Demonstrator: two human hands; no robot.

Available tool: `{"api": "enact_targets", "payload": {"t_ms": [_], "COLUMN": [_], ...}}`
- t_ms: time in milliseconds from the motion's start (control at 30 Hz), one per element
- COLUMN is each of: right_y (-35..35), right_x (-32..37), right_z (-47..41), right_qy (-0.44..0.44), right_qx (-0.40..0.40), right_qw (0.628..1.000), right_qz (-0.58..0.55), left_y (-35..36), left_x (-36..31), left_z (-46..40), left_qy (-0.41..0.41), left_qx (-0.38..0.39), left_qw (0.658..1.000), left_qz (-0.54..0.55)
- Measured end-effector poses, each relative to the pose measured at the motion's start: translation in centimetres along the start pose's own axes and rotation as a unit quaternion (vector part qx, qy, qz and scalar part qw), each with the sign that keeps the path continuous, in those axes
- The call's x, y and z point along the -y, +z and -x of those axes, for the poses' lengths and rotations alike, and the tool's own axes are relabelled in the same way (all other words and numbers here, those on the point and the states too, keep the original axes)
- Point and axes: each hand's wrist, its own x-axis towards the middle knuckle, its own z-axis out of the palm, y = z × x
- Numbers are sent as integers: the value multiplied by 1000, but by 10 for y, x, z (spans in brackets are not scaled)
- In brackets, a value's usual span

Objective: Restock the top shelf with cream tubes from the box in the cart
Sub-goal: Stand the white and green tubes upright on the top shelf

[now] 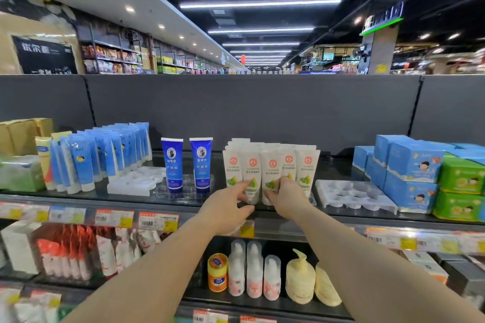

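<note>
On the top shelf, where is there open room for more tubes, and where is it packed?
Free: the empty clear tray between the white cream tubes and blue boxes, and bare shelf behind the two dark blue tubes. Packed: the light blue tubes at left, and the white group where both hands work.

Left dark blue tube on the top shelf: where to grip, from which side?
Take the left dark blue tube by its flat upper body from the front, pinching its side edges. It stands cap-down in a clear tray, with open gaps on both sides.
</note>
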Motion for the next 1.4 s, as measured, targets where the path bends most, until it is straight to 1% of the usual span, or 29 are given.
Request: {"api": "enact_targets", "payload": {"t_ms": [67, 133, 200, 267, 333, 400, 500, 567, 767, 833, 933, 1033, 1133, 1267, 1400], "right_y": [0, 1, 3, 9, 20, 39, 85, 124, 248, 294, 356, 413, 465, 533, 608], "right_x": [2, 5, 9, 14, 26, 43, 83, 121, 256, 310, 383, 444, 494, 543, 585], "right_z": [7, 16, 26, 39, 58, 81, 119, 146, 207, 232, 269, 308, 343, 368, 373], "right_qy": [-1, 7, 22, 48, 79, 75, 17, -14, -117, -149, -219, -273, -323, -357, -383], "right_qx": [-21, -48, -86, -103, -81, -30, 30, 58, 96, 134, 180, 222, 245, 283, 309], "right_qw": [999, 998, 996, 984, 970, 964, 958, 957, 956, 954, 937, 918, 893, 869, 852], "right_qz": [-37, -42, 19, 135, 217, 254, 286, 285, 250, 221, 205, 184, 194, 196, 179], "left_y": [-6, -11, -15, -21, -30, -44, -72, -98, -195, -237, -289, -321, -343, -362, -377], "left_x": [-2, -2, 0, 5, 16, 32, 79, 120, 240, 277, 328, 374, 415, 473, 542], "left_z": [3, 9, 18, 30, 47, 71, 118, 156, 286, 336, 407, 475, 530, 577, 598], "left_qy": [1, 2, 5, 10, 4, -16, -37, -62, -194, -247, -313, -374, -428, -486, -525], "left_qx": [2, -2, -11, -16, -3, 16, 23, 19, -16, -25, -51, -81, -102, -106, -99], "left_qw": [1000, 1000, 999, 996, 988, 978, 973, 971, 949, 933, 909, 879, 851, 819, 797], "left_qz": [-7, -18, -44, -91, -157, -207, -225, -230, -247, -259, -269, -286, -287, -287, -282]}}
